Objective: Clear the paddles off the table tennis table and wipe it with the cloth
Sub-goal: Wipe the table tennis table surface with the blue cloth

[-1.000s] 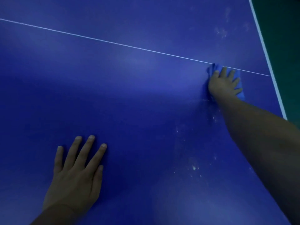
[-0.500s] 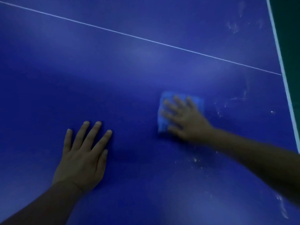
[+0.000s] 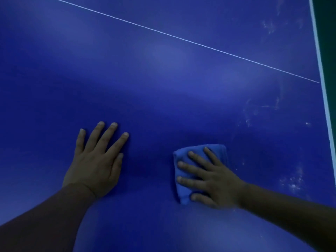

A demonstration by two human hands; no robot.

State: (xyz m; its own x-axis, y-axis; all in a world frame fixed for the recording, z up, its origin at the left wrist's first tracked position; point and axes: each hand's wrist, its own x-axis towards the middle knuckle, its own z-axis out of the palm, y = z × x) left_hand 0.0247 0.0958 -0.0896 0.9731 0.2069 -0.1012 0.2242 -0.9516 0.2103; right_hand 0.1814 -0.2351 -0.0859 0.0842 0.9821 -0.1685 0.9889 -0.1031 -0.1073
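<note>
My right hand presses the cloth flat on the table, fingers spread, not clenched. My left hand lies open beside it. The cloth looks soft, light and likely to bunch, so I'd press broadly across its middle.

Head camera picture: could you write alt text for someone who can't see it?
A right hand presses a folded blue cloth flat on a blue table tennis table, while the left hand rests flat beside it. Whitish smudges remain near the table's right edge.
</note>
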